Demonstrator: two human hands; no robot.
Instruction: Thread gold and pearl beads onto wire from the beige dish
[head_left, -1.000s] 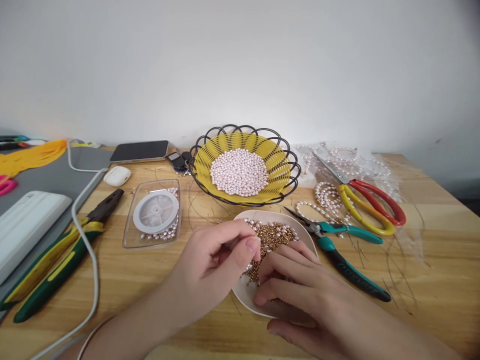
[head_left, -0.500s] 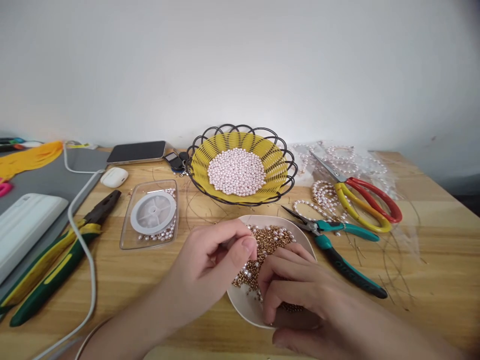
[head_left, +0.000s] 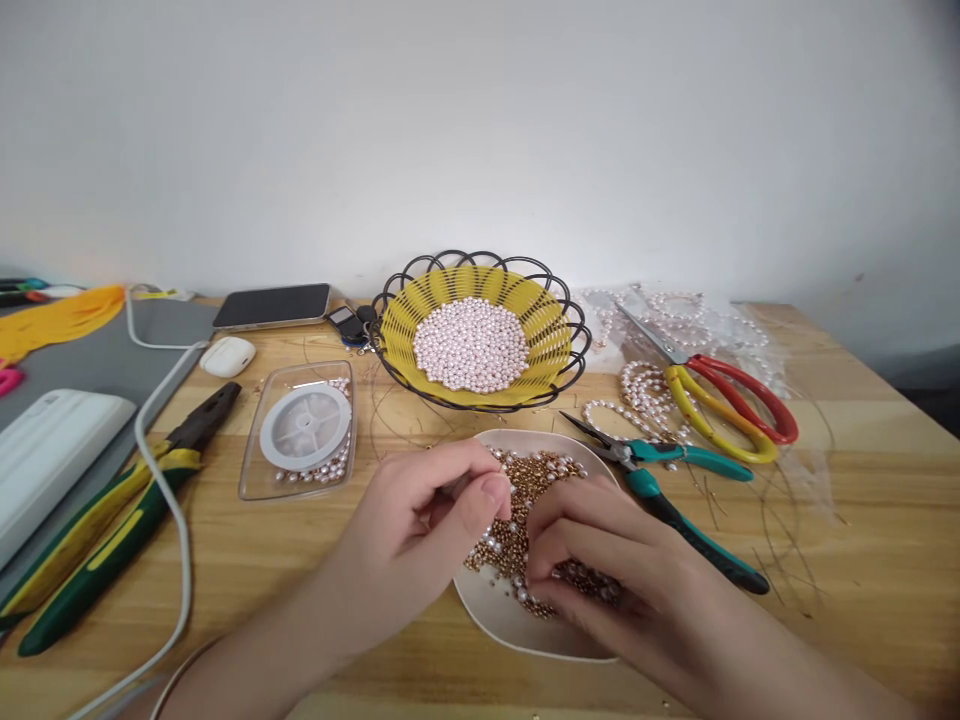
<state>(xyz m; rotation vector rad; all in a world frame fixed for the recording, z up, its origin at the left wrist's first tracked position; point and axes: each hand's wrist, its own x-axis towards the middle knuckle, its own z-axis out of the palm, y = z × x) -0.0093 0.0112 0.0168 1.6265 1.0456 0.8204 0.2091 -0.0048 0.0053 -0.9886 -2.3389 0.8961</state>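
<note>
— How far along does the beadwork look from where you stand?

— Hard to judge, but early, I'd say. The shallow cream oval dish at lower centre of the frame is heaped with small gold and pearl beads, and the yellow woven basket with black wire scallops above it holds a full mound of pale pink pearls. Some white pearl strands already lie finished at upper right, under the red-and-yellow-handled scissors.

— And the hands?

— Both are over the dish. The left hand has thumb and forefinger pressed together in a pinch, likely on something tiny; I cannot make out what. The right hand is curled down into the beads, fingertips buried, so whether its grip holds one I cannot tell.

— Tools near them?

— Teal-handled needle-nose pliers lie just right of the dish, untouched. At left, a clear plastic tray holds a white spool of thread and loose pearls; further left lie green-and-yellow heavy pliers and a white cable.

— Textures?

— Glossy round beads, smooth matte dish, grained pale wooden tabletop with thin wire offcuts scattered at right. A dark phone and white earbud case sit at upper left.
</note>
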